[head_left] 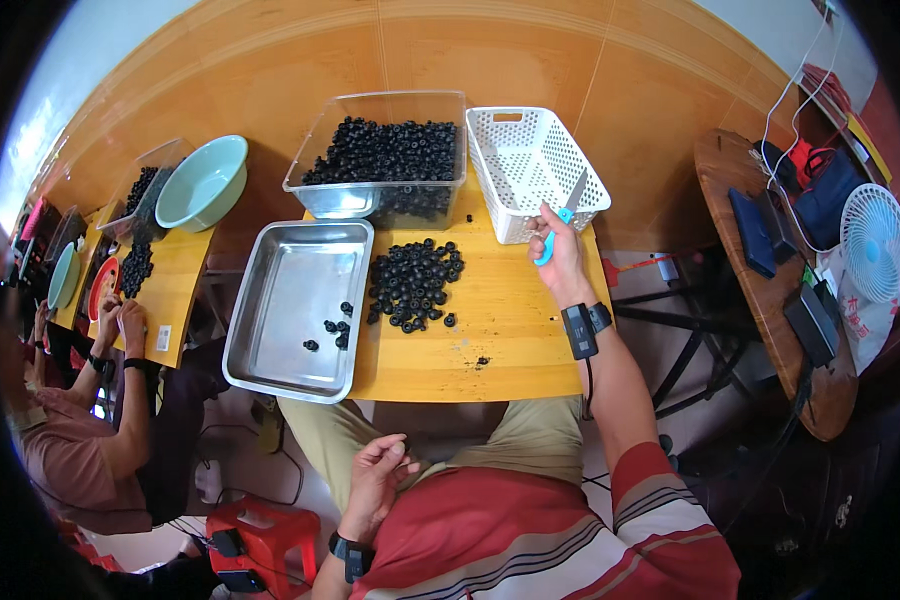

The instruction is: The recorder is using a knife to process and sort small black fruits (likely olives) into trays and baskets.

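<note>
My right hand (562,258) is closed around a pair of scissors (567,214) with light blue handles, the blades pointing up over the near side of a white perforated basket (511,222). My left hand (378,478) is above my lap with its fingers curled and thumb and fingertips close together; anything held there is too small to make out. A pile of small black ring-shaped parts (415,285) lies on the yellow table (520,340). Left of it, a metal tray (280,310) has several of the same parts (338,332) at its right side.
A clear plastic bin (310,160) full of black parts stands at the back. Left, another person (90,440) works at a second table (185,270) with a green basin (202,185). A red stool (260,535) stands lower left; a fan (872,240) is on the right-hand table (725,190).
</note>
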`<state>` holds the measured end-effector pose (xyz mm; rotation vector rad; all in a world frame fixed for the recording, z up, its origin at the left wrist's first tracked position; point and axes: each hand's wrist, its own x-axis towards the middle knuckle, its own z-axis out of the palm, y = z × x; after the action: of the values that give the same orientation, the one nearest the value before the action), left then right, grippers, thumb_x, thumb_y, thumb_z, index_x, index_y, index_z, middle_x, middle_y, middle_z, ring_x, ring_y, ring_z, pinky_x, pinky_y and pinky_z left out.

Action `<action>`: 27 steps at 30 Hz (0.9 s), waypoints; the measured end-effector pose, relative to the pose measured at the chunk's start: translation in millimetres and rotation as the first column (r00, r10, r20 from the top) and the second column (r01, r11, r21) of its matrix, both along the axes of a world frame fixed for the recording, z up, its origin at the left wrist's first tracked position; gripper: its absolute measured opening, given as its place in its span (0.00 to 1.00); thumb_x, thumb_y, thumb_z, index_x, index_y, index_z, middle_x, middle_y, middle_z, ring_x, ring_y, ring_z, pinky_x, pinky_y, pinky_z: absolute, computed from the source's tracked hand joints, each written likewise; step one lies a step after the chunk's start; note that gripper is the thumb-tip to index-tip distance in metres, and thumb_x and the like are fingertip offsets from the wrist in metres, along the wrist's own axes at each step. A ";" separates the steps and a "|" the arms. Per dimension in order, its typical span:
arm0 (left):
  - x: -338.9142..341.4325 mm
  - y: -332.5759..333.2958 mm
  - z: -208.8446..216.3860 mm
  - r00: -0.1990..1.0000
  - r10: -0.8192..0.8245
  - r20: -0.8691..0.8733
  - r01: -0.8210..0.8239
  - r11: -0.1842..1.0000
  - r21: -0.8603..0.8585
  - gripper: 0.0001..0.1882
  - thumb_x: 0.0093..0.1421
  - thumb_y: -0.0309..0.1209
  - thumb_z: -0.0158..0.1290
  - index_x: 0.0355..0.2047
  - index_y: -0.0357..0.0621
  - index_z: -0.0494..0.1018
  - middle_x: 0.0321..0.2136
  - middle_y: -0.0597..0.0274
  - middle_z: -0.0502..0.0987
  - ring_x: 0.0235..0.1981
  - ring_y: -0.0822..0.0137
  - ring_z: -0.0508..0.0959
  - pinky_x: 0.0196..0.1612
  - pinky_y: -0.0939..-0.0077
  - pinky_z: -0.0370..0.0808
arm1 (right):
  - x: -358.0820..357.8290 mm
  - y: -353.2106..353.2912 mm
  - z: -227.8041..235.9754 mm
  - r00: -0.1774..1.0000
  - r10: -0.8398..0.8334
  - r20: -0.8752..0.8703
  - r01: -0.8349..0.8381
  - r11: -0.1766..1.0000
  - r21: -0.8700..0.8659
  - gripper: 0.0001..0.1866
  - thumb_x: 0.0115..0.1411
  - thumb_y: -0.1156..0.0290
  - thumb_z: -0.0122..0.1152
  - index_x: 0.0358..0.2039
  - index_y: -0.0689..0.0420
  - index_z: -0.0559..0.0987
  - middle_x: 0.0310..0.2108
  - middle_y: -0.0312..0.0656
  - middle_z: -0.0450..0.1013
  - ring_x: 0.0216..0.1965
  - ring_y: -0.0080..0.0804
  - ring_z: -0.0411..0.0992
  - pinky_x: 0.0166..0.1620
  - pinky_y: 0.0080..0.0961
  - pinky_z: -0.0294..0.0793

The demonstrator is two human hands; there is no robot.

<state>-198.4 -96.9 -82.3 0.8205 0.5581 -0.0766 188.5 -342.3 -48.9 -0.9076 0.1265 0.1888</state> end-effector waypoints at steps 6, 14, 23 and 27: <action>-4.2 0.7 -0.4 1.000 0.010 0.008 -0.009 1.000 -0.020 0.09 0.68 0.25 0.56 0.48 0.41 0.78 0.34 0.67 0.79 0.35 0.74 0.80 0.42 0.70 0.84 | 22.6 17.2 -4.3 0.998 0.057 -0.024 -0.057 0.998 0.003 0.12 0.65 0.60 0.65 0.39 0.53 0.75 0.29 0.38 0.74 0.17 0.21 0.64 0.18 0.18 0.61; -9.8 4.1 -3.8 1.000 0.026 0.008 -0.026 0.999 -0.022 0.09 0.68 0.27 0.56 0.48 0.41 0.77 0.35 0.67 0.80 0.35 0.73 0.80 0.43 0.67 0.84 | 22.6 47.5 4.9 0.996 0.090 -0.022 -0.092 0.990 -0.109 0.15 0.65 0.57 0.65 0.38 0.54 0.73 0.32 0.39 0.74 0.18 0.20 0.64 0.18 0.18 0.61; -14.1 7.9 -4.0 0.999 0.047 0.026 -0.046 0.998 -0.037 0.09 0.68 0.27 0.56 0.47 0.40 0.78 0.35 0.67 0.80 0.35 0.73 0.80 0.43 0.68 0.84 | 17.0 43.9 10.8 0.996 0.082 -0.024 -0.086 0.976 -0.198 0.15 0.65 0.54 0.65 0.38 0.52 0.73 0.32 0.38 0.75 0.18 0.18 0.62 0.18 0.17 0.60; -13.3 8.7 -5.2 0.999 0.048 0.023 -0.048 0.998 -0.033 0.09 0.68 0.25 0.56 0.47 0.39 0.78 0.34 0.66 0.80 0.35 0.73 0.80 0.42 0.70 0.84 | 18.2 39.4 8.7 0.997 0.077 -0.020 -0.080 0.975 -0.208 0.15 0.65 0.55 0.65 0.42 0.51 0.75 0.31 0.37 0.73 0.18 0.17 0.61 0.18 0.16 0.60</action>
<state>-211.7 -88.2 -87.5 0.7753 0.5526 -0.0317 206.8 -302.9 -40.2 -1.1218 0.1234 0.2582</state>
